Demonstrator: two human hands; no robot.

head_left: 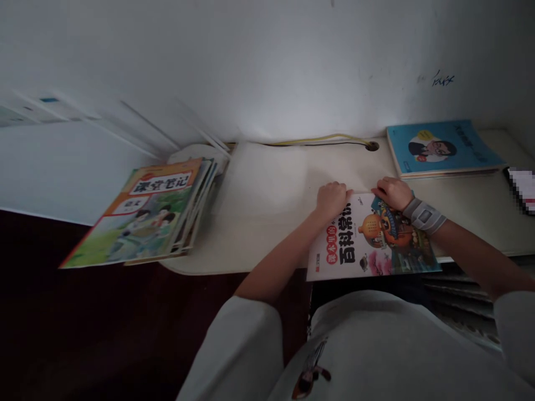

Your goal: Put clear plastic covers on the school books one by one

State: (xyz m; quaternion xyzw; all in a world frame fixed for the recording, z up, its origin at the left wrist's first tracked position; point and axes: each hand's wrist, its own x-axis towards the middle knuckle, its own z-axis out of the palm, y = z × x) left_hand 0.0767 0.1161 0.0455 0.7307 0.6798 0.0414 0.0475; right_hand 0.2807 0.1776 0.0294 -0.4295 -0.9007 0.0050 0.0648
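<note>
A book (376,239) with a white cover, Chinese lettering and a colourful cartoon picture lies at the front edge of the desk, close to my body. Its near side juts out slightly over the edge. My left hand (333,199) is closed on the book's far edge near one corner. Closed on the same edge, at the other corner, is my right hand (393,193), with a grey band around the wrist. My fingertips are partly hidden by the hands themselves.
To the left, a stack of books (154,211) with an orange and green cover overhangs the desk (259,234). Blue-covered books (443,146) lie at the back right. A yellow cable (326,137) runs along the wall to a round hole (371,146). A dark-edged object (520,189) sits far right.
</note>
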